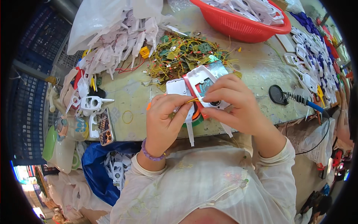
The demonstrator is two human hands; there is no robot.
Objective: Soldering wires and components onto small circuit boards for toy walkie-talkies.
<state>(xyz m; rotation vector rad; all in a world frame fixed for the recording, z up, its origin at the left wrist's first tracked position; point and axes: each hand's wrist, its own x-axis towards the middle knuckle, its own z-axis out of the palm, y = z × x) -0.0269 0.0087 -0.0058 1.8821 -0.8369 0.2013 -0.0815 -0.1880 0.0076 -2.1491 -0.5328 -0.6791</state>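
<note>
My left hand (164,115), fingers pinched together, grips a thin yellow wire (192,100) in front of me. The wire leads toward a white plastic housing (199,74), which my right hand (236,102) holds by its right side with curled fingers. My fingers cover part of the housing's inside. Just left of it, a second white plastic housing (176,87) lies on the table with its narrow handle pointing at me. Something red (191,89) shows between the two housings. Behind them spreads a heap of green circuit boards with yellow wires (186,54).
White plastic parts (126,41) spill from a bag at the back left. A red basket (238,28) of white parts stands at the back. On the right are a soldering iron (315,106) and more housings (307,80). A phone (106,128) lies left, above a blue bag (93,164).
</note>
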